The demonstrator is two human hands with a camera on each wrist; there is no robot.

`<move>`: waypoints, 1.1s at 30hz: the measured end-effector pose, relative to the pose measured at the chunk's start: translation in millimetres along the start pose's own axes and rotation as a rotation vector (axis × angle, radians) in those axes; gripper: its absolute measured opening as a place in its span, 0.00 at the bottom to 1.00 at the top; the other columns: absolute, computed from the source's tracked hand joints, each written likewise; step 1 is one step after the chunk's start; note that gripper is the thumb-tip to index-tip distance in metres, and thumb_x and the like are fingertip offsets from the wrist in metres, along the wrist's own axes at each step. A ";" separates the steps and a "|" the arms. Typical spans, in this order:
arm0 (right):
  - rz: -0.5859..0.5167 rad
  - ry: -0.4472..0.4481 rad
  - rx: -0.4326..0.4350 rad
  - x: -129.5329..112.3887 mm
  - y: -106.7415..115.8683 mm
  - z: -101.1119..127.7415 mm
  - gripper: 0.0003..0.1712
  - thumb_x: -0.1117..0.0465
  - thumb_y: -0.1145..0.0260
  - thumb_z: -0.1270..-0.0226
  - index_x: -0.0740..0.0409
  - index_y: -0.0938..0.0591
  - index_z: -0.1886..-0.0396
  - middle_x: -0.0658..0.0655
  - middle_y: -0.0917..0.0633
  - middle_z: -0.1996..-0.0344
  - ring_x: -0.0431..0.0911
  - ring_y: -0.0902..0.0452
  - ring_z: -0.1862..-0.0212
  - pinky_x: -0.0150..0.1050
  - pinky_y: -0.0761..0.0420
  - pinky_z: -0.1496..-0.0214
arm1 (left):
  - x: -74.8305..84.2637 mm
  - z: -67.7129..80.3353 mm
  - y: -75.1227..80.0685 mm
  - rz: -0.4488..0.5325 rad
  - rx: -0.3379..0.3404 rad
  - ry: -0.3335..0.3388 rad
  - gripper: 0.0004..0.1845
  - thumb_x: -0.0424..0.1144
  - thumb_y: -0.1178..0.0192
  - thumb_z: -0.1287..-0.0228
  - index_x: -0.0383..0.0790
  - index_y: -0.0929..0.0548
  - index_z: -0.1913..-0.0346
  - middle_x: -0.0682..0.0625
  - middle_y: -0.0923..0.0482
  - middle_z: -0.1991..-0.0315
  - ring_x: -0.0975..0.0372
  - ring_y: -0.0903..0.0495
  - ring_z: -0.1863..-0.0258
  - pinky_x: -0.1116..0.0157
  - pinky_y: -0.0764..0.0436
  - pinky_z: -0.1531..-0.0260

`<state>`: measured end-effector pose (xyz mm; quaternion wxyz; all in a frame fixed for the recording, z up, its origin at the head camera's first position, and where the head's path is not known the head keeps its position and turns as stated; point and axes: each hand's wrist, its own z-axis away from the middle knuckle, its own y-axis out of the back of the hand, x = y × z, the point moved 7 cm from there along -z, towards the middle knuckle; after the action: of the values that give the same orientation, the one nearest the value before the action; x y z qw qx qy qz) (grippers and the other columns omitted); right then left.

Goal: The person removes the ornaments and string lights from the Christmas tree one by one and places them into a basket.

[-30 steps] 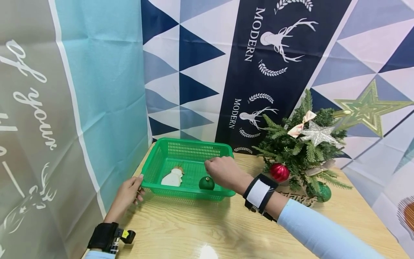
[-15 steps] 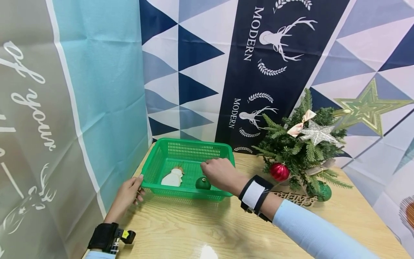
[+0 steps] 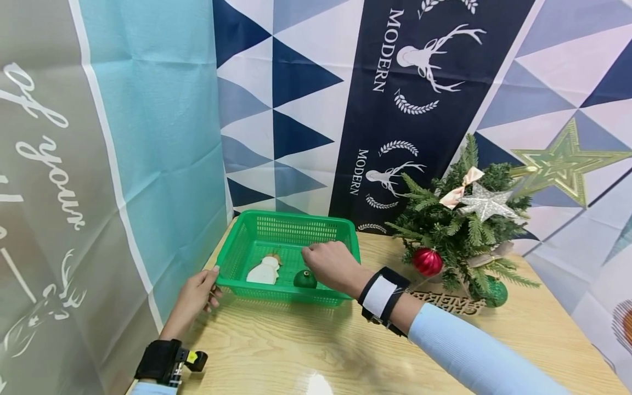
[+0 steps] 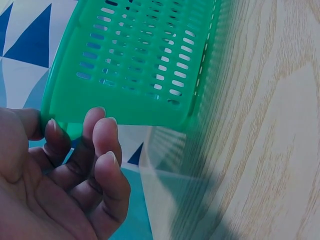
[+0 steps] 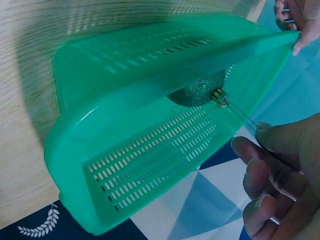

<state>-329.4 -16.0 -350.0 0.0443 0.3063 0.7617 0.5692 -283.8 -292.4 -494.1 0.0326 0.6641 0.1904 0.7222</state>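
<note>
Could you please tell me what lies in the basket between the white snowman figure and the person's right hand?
In the head view, a green bauble lies between the snowman figure and the right hand; the right wrist view shows its string running to the fingers.

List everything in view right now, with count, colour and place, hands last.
basket: 1, green, table's back left
green bauble: 1, in basket, near front wall
snowman ornament: 1, white, in basket
small tree: 1, green, table's right
red bauble: 1, on tree
silver star: 1, on tree
table: 1, light wood
left hand: grips basket's front-left corner
right hand: over basket, pinches green bauble's hanging string
</note>
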 end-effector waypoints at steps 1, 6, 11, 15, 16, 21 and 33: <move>0.001 0.002 0.000 -0.6 -0.8 -1.0 0.22 0.68 0.35 0.27 0.49 0.31 0.81 0.46 0.32 0.85 0.39 0.39 0.84 0.37 0.36 0.86 | 0.1 0.2 0.5 0.000 0.003 0.001 0.30 0.64 0.56 0.19 0.36 0.24 0.52 0.40 0.20 0.64 0.52 0.20 0.73 0.59 0.20 0.74; -0.001 0.016 0.008 -2.7 -5.3 -4.0 0.21 0.66 0.33 0.27 0.50 0.29 0.80 0.47 0.31 0.85 0.38 0.40 0.84 0.35 0.39 0.85 | 8.3 5.3 -0.9 0.007 -0.008 0.018 0.29 0.62 0.55 0.18 0.35 0.25 0.53 0.40 0.20 0.65 0.52 0.20 0.73 0.59 0.20 0.74; -0.011 0.027 0.009 -6.6 -8.0 -8.1 0.21 0.68 0.35 0.27 0.50 0.29 0.80 0.46 0.32 0.86 0.37 0.42 0.83 0.34 0.42 0.84 | 7.4 5.4 -1.8 0.008 -0.013 0.024 0.29 0.61 0.56 0.18 0.35 0.25 0.53 0.41 0.20 0.65 0.53 0.20 0.74 0.59 0.20 0.74; -0.001 0.037 -0.002 -10.8 -8.8 -12.7 0.22 0.69 0.36 0.27 0.50 0.30 0.80 0.46 0.33 0.86 0.37 0.42 0.83 0.33 0.43 0.84 | 9.1 6.0 -0.4 0.012 -0.010 0.011 0.29 0.62 0.56 0.18 0.35 0.25 0.53 0.40 0.21 0.66 0.52 0.21 0.74 0.60 0.21 0.75; 0.003 0.041 -0.004 -12.2 -8.9 -13.8 0.22 0.70 0.36 0.27 0.50 0.31 0.80 0.46 0.33 0.86 0.37 0.43 0.83 0.33 0.44 0.83 | 9.5 6.2 -0.1 0.013 -0.010 0.008 0.29 0.61 0.56 0.18 0.35 0.26 0.54 0.40 0.21 0.66 0.52 0.21 0.74 0.60 0.21 0.75; 0.021 0.063 -0.006 -19.7 -10.9 -17.8 0.21 0.71 0.37 0.28 0.50 0.30 0.80 0.46 0.33 0.86 0.37 0.45 0.82 0.32 0.47 0.83 | 10.1 6.6 0.6 0.010 -0.022 0.005 0.29 0.62 0.56 0.18 0.35 0.26 0.53 0.38 0.20 0.64 0.51 0.21 0.72 0.60 0.21 0.73; 0.036 0.069 -0.047 -28.7 -18.1 -21.2 0.18 0.68 0.37 0.24 0.51 0.25 0.77 0.47 0.25 0.84 0.37 0.35 0.84 0.33 0.40 0.84 | 9.8 8.0 -0.1 -0.016 -0.026 -0.001 0.32 0.64 0.57 0.19 0.34 0.26 0.50 0.36 0.20 0.61 0.49 0.20 0.70 0.58 0.21 0.71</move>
<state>-322.6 -51.7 -366.9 0.0148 0.2991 0.7437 0.5977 -277.2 -287.4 -484.5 0.0472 0.6624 0.1863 0.7241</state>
